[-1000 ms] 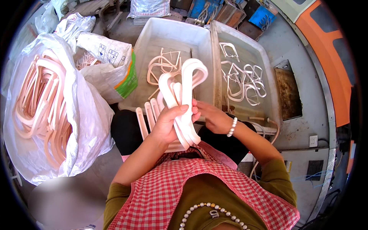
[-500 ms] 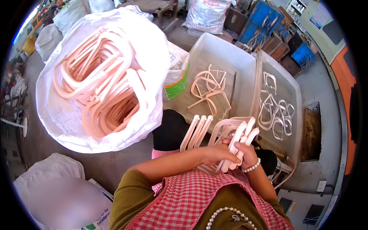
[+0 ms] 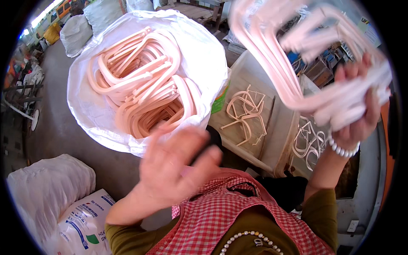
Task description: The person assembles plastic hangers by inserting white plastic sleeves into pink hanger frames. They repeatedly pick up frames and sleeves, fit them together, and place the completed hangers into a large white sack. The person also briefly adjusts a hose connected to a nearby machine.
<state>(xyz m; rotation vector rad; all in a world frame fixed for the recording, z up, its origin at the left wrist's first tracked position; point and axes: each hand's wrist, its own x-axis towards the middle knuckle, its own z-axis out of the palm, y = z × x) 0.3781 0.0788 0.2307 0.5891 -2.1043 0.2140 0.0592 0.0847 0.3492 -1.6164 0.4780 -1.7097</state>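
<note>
My right hand (image 3: 361, 106) is raised at the right, its fingers wrapped round a bundle of pale pink, rounded plastic frames (image 3: 272, 63). Motion smears parts of that bundle, and its top runs out of view. My left hand (image 3: 174, 165) is blurred with its fingers apart and nothing in it. It hovers by the near rim of a large white woven sack (image 3: 204, 46). Inside the sack, more pink plastic frames (image 3: 136, 80) are stacked in two nested groups. Whether the left fingertips touch the sack cannot be made out.
A pale plastic bin (image 3: 242, 158) ahead of me holds a few thin pink pieces (image 3: 246, 111). White pieces (image 3: 310, 138) lie in another bin beyond it. Full sacks (image 3: 51, 178) stand at the lower left, and more white sacks (image 3: 76, 34) at the far left.
The hands were together on the bundle at my lap. Now my right hand has lifted it up to the right, and my left hand has let go and moved left toward the sack.
</note>
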